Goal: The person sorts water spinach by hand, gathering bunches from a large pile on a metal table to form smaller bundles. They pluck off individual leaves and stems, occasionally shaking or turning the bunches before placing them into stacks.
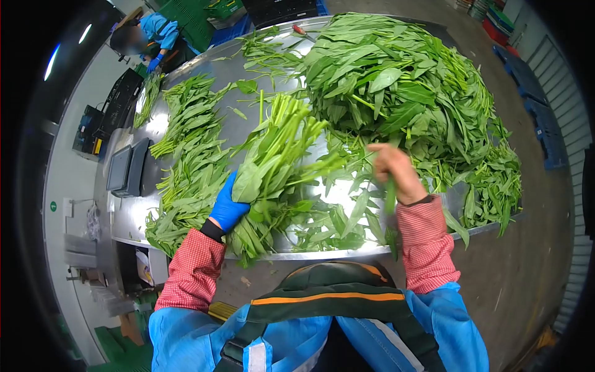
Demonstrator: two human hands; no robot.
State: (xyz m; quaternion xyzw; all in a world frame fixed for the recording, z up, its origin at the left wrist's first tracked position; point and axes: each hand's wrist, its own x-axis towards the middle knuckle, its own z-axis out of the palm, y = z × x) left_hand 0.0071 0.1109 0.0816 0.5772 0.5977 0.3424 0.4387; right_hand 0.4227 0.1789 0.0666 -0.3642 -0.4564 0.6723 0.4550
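Observation:
My left hand point(230, 201), in a blue glove, grips a bunch of water spinach point(279, 139); its cut stems point up and to the right, and leaves hang below the hand. To the right, my right hand point(395, 168) is bare and slightly blurred, with fingers curled and a green water spinach sprig point(390, 197) hanging from it. Beyond that hand rises a large heap of water spinach point(396, 80). Loose leaves point(344, 220) are scattered on the metal table point(334, 253) between my hands. A row of bunches point(195, 164) lies left of my gloved hand.
A red-handled tool point(299, 30) lies at the table's far edge. Dark plastic trays point(128, 168) sit at the left edge. A co-worker point(160, 37) in blue handles greens at the far left corner. Blue pallets point(545, 133) stand along the right wall.

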